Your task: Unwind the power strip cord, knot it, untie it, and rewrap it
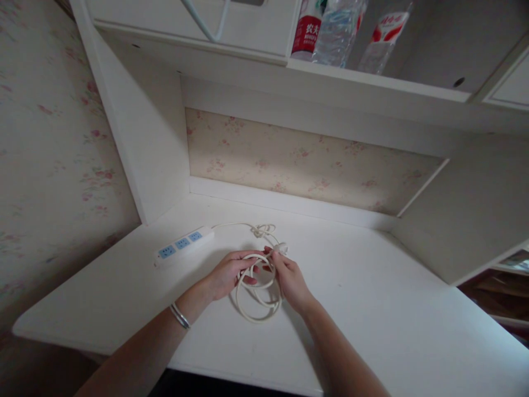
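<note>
Loops of a white power cord (258, 318) hang between my two hands above the desk. My left hand (232, 271) is closed around the coiled loops, its thumb lying along the top. My right hand (289, 275) pinches the cord close to its white plug (281, 248), which sticks out past the fingertips. Behind the hands, a knotted bundle of the same cord (263, 229) lies on the desk. From there the cord runs left to a white power strip (182, 245) with blue socket faces.
The white desk (363, 309) has a raised back edge and side panels. Overhead, a shelf (380, 82) holds several plastic bottles (336, 33), one with a red label. Floral wallpaper (61, 138) covers the wall at left.
</note>
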### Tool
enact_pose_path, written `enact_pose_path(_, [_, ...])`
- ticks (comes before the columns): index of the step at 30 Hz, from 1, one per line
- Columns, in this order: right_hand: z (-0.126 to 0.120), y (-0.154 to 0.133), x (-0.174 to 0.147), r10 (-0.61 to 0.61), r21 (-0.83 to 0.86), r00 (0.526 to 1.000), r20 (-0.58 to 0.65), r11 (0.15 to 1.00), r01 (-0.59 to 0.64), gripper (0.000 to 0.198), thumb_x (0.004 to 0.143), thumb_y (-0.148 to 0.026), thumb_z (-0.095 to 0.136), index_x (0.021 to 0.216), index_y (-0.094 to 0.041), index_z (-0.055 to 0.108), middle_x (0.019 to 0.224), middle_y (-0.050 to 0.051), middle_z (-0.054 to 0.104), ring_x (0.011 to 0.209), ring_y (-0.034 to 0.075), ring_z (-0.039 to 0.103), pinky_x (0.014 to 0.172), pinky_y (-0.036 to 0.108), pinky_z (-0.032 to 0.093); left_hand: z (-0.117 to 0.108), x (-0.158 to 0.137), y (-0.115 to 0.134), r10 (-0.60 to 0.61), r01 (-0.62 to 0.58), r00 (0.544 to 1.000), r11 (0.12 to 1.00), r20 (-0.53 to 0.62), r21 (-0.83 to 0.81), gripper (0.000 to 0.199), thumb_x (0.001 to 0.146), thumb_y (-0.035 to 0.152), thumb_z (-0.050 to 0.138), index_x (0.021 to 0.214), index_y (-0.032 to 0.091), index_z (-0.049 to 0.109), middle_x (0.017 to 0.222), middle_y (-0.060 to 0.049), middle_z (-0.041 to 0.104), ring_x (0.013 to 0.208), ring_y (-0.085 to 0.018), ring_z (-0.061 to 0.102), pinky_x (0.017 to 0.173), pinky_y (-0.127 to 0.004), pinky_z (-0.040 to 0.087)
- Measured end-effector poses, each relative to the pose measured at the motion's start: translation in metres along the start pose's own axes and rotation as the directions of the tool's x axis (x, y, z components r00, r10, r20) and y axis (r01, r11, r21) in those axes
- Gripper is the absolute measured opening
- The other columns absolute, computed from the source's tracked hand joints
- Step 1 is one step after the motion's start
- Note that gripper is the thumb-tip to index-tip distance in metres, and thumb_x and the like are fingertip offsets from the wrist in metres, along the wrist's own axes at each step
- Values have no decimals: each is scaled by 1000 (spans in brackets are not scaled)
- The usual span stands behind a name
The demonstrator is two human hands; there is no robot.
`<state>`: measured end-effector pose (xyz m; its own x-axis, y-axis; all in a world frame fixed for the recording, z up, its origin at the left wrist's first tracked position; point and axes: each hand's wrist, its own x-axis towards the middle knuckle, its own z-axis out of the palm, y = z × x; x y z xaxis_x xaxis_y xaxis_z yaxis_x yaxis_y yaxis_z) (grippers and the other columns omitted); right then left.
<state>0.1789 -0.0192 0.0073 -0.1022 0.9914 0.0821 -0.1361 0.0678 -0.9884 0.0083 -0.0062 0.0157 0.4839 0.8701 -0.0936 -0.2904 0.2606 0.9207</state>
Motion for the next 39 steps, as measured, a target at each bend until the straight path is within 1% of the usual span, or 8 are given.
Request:
enact_pose_path(4, [1,-11,-1,152,309,987,60,937,-163,47,82,-59,46,94,-19,67,97,7,69,88,20,63,82,33,46,-1,-2,3,21,-21,1000,1000,-1,-16,33,74,30,67,105,17,67,111,-12,62,84,-17,57,61,-23,48])
enact_pose_path(10, [-5,-15,1,241,437,969,59,866,-242,49,82,-61,44,90,-18,67,91,7,70,83,20,65,78,32,48,-2,-5,6,18,-16,999,998,35,-53,34,74,26,68,106,14,66,111,-14,62,86,-18,57,64,-26,50])
enact_pose_path(14, [-8,-14,2,245,409,968,60,878,-248,49,82,-62,42,88,-20,67,92,6,70,85,19,64,79,31,48,-4,-3,6,-22,32,998,985,60,-170,31,79,28,61,105,12,66,108,-14,63,84,-19,60,65,-28,51])
enact_pose_path(18, [-9,-15,2,267,389,962,61,881,-269,47,82,-62,44,85,-21,67,89,6,70,84,20,64,78,32,48,-6,0,3,-45,55,998,967,47,-248,31,83,32,55,108,16,63,108,-12,63,82,-18,63,62,-27,52])
enact_pose_path(21, [-7,-17,0,286,384,955,78,876,-293,42,81,-58,48,85,-20,67,89,5,70,82,19,64,77,32,48,-7,1,1,-43,51,998,973,39,-224,28,81,28,58,106,15,63,104,-11,65,82,-18,64,63,-27,53])
enact_pose_path(27, [-5,-16,-2,210,351,976,61,911,-218,35,80,-52,55,90,-20,65,96,6,69,85,19,64,76,30,47,-8,1,1,-50,51,999,976,14,-212,28,81,24,59,107,14,63,101,-11,65,82,-17,64,67,-29,55])
enact_pose_path(34, [-7,-15,-4,132,315,989,64,938,-146,23,77,-38,64,85,-17,66,90,7,69,77,18,63,70,29,47,-9,0,1,-73,73,997,977,8,-200,32,78,19,64,109,14,62,106,-12,64,86,-18,63,70,-28,54])
enact_pose_path(39, [-6,-18,-7,108,287,989,103,949,-134,25,75,-36,66,89,-15,68,85,7,70,75,18,63,73,32,46,-8,-1,1,-59,67,997,983,51,-171,34,79,24,63,112,16,60,112,-13,62,88,-19,63,63,-25,53])
